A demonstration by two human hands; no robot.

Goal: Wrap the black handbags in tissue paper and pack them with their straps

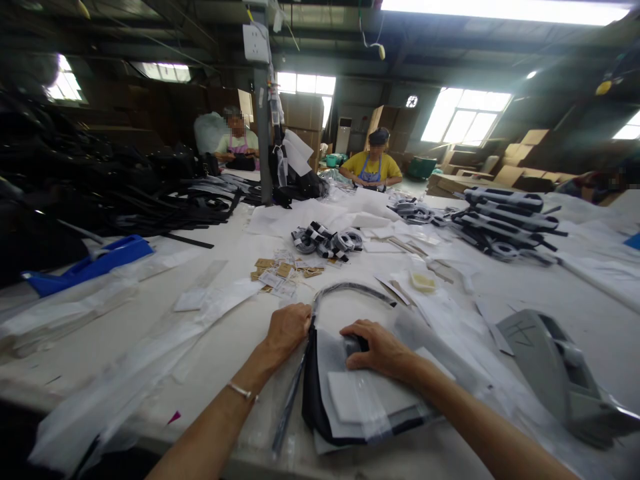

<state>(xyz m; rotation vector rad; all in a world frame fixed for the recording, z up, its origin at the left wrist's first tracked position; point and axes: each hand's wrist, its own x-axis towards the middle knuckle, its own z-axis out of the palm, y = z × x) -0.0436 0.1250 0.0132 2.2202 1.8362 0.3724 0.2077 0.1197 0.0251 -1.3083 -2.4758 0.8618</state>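
Bag (311, 397) under a white sheet (331, 353) lies by the table (213, 367)'s front edge. The left hand (290, 328) clamps the strap (350, 287) in its fingers. The right hand (384, 350) is on the sheet, thumb and fingers apart around something dark (356, 344); I cannot tell if they grip it.

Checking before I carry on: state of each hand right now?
Left hand: closed on the curved dark plastic-wrapped strap.
Right hand: fingers curved over a small dark object on the thin white sheet; grip cannot be told.
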